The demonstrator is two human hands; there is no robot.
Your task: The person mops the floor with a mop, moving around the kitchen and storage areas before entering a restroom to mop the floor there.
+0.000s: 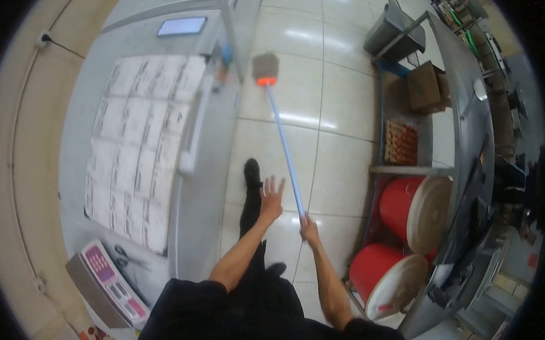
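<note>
My right hand (309,227) has its fingers clamped round the near end of the mop handle (284,147); the mop head (265,68) rests on the floor tiles (339,173) well beyond them. My left hand (271,200) hovers beside the pole, fingers spread, holding nothing. I judge the pole stiff, light, smooth, best gripped lower too.

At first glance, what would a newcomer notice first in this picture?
The long blue mop handle runs up the middle, gripped low by the right hand, its mop head on the pale tiled floor. The left hand hovers open beside it. Two red buckets lie on their sides under the right-hand counter.
</note>
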